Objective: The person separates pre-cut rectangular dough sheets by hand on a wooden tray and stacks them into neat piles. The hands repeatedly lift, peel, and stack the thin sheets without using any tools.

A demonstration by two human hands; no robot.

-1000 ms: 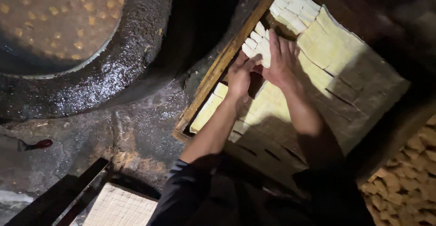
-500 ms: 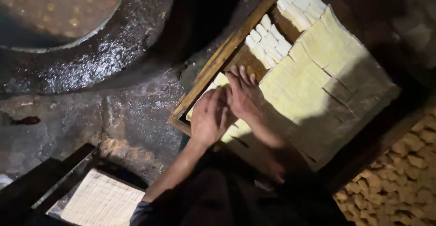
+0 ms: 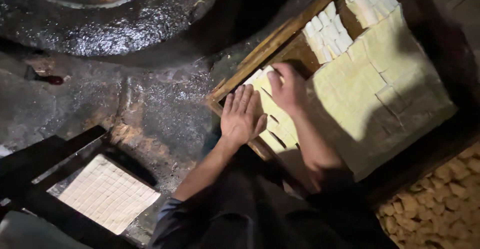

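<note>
Wet dark floor (image 3: 150,109), wooden tray (image 3: 280,34)

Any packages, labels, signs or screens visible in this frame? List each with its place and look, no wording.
None in view: no package, label, sign or screen.
What shows instead: a wooden tray of pale cut blocks at upper right, with the left hand flat on its near edge and the right hand curled on blocks.
A second scored pale slab lies at lower left.
</note>
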